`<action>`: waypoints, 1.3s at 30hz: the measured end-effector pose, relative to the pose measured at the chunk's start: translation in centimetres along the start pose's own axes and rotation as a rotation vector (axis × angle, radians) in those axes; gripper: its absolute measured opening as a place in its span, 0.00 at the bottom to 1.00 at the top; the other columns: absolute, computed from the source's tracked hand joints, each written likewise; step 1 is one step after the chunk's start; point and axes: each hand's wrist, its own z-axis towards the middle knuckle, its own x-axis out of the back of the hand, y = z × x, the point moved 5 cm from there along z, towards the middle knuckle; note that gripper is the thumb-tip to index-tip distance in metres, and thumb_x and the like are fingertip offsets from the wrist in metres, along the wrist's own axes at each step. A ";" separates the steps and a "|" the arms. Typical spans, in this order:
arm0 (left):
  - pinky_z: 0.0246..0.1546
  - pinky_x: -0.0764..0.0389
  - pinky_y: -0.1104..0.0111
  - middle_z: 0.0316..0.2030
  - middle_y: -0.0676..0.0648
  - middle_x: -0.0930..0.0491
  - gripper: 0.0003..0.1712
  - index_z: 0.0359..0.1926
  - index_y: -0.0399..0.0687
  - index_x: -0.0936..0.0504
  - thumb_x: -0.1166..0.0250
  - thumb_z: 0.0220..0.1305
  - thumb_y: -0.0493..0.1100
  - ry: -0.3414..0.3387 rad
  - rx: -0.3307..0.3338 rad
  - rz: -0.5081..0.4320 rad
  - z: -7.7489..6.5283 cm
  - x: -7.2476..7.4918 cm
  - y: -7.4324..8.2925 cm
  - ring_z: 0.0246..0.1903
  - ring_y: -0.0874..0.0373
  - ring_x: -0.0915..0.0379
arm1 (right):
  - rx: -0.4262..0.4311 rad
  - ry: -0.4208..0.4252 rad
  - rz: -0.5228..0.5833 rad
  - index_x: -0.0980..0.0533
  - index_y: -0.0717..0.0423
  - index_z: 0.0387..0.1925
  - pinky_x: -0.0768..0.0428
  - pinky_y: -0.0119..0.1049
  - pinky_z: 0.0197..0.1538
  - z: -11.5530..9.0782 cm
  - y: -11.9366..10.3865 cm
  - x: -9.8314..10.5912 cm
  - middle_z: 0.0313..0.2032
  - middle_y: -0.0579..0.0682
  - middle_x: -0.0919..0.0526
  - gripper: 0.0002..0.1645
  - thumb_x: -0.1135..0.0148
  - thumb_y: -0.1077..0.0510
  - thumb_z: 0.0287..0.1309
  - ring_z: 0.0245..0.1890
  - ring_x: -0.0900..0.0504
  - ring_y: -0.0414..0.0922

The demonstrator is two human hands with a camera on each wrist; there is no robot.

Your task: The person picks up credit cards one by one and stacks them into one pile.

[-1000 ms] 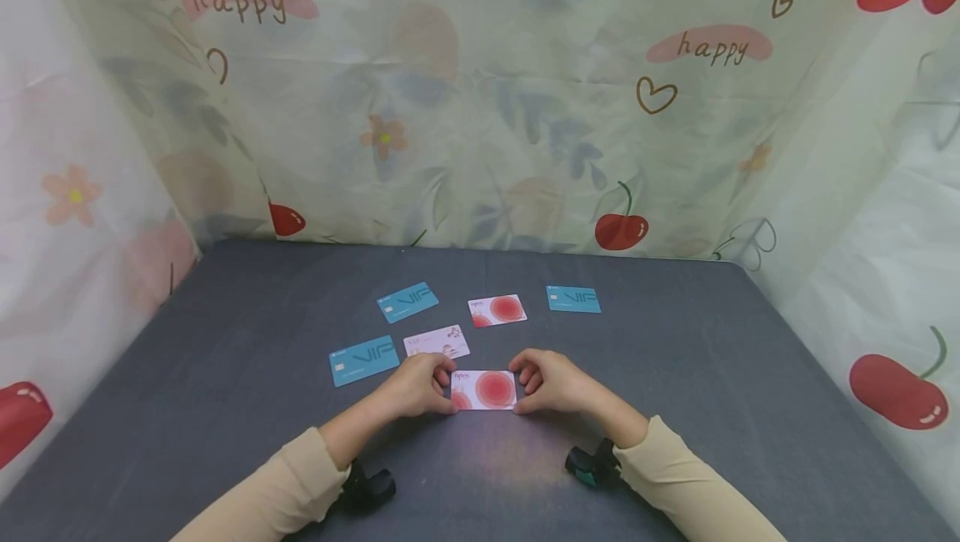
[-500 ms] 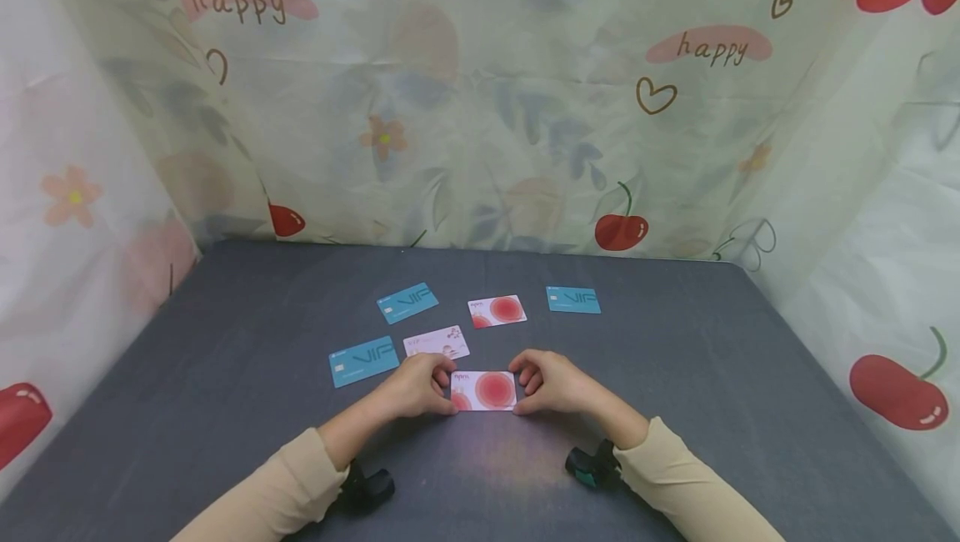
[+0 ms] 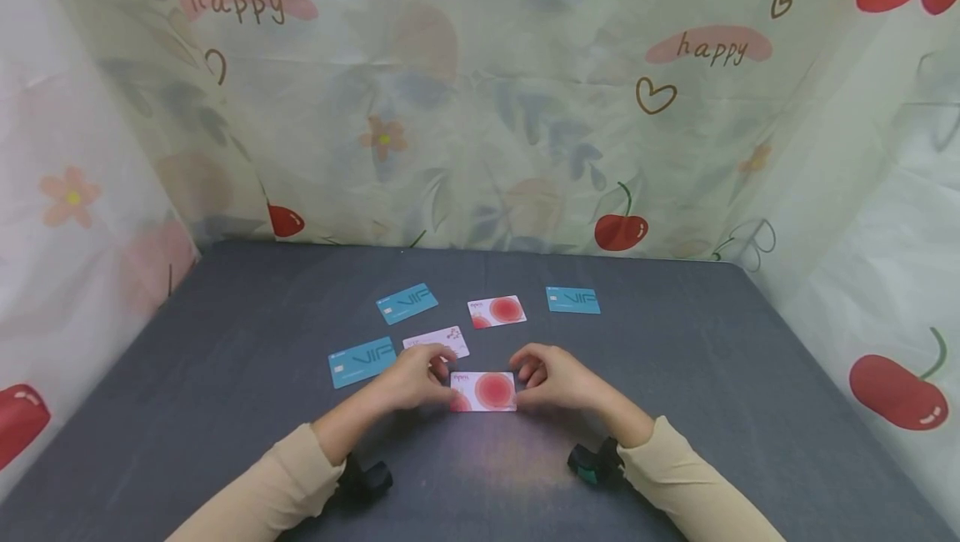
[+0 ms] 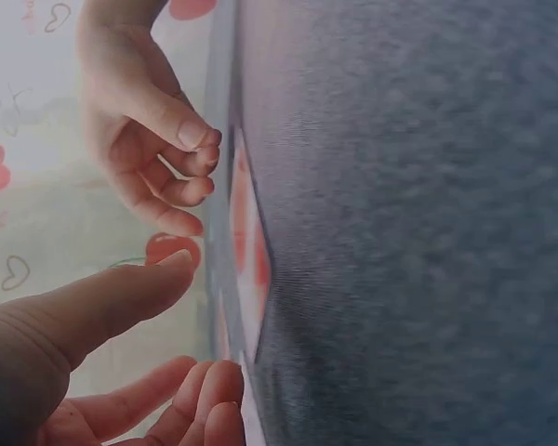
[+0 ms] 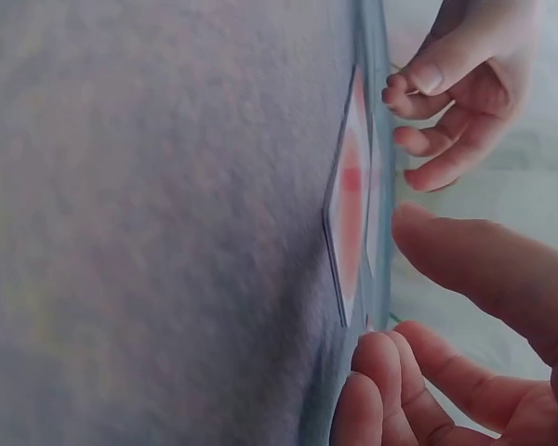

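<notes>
Between your two hands, on the near middle part of the tabletop [image 3: 675, 358], a white card with a red circle [image 3: 483, 392] lies flat, just ahead of your wrists. Its long axis runs left to right, along the line joining your left hand [image 3: 416, 379] and right hand [image 3: 555, 379]. Each short edge therefore faces one hand.

Note the state of the grip: on both sides, thumb and fingers are parted and loosely bent, holding nothing. Both wrist views show your fingertips raised beside the card, with a gap below the thumbs. In the head view, your left thumb overlaps the card's left end, while your right thumb reaches its right edge. Treat the hands as about equally near; neither has a clear advantage.

Judge any hold by this alignment: closing inward along the long axis would meet the short edges squarely, whereas lowering either thumb would likely press the face or corner first.

Observe clearance on the left. A pale pink card [image 3: 442, 337] lies just beyond your left fingers, which partly cover it in the head view. A blue card [image 3: 358, 363] lies to its left.
</notes>
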 end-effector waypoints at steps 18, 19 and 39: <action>0.29 0.25 0.73 0.38 0.39 0.20 0.26 0.48 0.37 0.23 0.28 0.48 0.42 -0.010 -0.111 0.054 2.5 -0.4 3.3 0.31 0.56 0.25 | -0.057 0.158 -0.008 0.26 0.63 0.49 0.24 0.31 0.34 0.4 1.7 4.0 0.36 0.54 0.21 0.26 0.31 0.56 0.49 0.30 0.23 0.42; 0.29 0.25 0.73 0.38 0.38 0.20 0.26 0.48 0.37 0.23 0.28 0.48 0.41 -0.010 -0.109 0.051 2.7 -0.5 3.5 0.32 0.56 0.25 | -0.059 0.162 -0.008 0.26 0.63 0.49 0.24 0.31 0.34 0.5 1.9 4.2 0.36 0.55 0.21 0.26 0.31 0.56 0.49 0.30 0.23 0.42; 0.36 0.25 0.69 0.41 0.39 0.20 0.26 0.51 0.37 0.24 0.29 0.49 0.41 0.047 -0.050 0.033 7.8 -1.7 5.2 0.38 0.53 0.26 | -0.202 0.302 -0.041 0.26 0.64 0.49 0.27 0.31 0.34 1.2 5.8 7.7 0.37 0.58 0.20 0.25 0.33 0.56 0.52 0.35 0.23 0.46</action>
